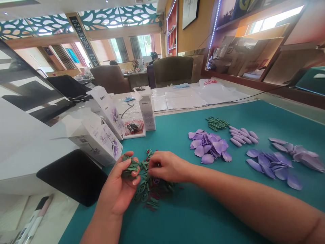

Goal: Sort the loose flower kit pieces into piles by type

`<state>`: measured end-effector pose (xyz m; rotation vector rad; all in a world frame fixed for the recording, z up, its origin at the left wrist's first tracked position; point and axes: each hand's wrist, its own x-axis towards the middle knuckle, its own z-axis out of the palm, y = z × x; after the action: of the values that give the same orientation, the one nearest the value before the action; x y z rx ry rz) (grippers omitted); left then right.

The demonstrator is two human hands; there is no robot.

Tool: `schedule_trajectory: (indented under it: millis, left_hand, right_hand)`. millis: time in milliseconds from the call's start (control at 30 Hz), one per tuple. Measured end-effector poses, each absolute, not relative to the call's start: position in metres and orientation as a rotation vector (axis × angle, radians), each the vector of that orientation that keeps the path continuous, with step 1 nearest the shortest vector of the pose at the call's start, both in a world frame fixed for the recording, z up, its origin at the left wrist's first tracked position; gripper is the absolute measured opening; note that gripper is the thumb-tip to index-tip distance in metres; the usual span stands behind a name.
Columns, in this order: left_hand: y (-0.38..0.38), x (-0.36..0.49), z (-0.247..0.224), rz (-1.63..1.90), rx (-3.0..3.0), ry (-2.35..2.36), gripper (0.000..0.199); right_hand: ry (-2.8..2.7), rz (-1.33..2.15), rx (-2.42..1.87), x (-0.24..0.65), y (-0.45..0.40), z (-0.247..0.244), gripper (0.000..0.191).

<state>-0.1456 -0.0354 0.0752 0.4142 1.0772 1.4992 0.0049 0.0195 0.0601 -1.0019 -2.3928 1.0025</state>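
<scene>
My left hand (124,179) is closed around a small bunch of green artificial leaves (131,166). Just to its right, my right hand (165,166) reaches over a loose pile of small green and dark red plastic pieces (143,191). The right fingers are bent together at the pile, and whatever lies between their tips is hidden. Part of the pile is covered by my right hand and wrist. Beyond my right forearm lies a heap of purple petals (209,145).
Green stem pieces (217,123), purple bud-shaped pieces (243,136), smooth purple petals (271,164) and pale folded petals (302,152) lie sorted on the teal mat (193,210). White boxes (101,140) and a black tablet-like slab (73,178) stand at left. Someone sits far behind.
</scene>
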Motion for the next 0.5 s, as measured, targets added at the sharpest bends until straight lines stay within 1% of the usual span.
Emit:
schedule_trajectory:
  millis: [100, 200, 333, 500]
  left_hand:
    - [-0.034, -0.146, 0.074, 1.485, 0.427, 1.107, 0.016]
    - [-0.033, -0.146, 0.072, 1.425, 0.437, 1.194, 0.017]
    - [-0.033, -0.144, 0.071, 1.314, 0.47, 1.274, 0.019]
    - [-0.036, -0.136, 0.067, 1.152, 0.552, 1.245, 0.014]
  right_hand:
    - [-2.023, 1.427, -1.065, 0.009, 0.03, 0.06, 0.01]
    - [-1.752, 1.635, -1.038, 0.013, 0.036, 0.061, 0.011]
    - [-1.527, 1.812, -0.944, 0.015, 0.037, 0.068, 0.011]
    - [-1.444, 1.839, -0.901, 0.013, 0.035, 0.07, 0.012]
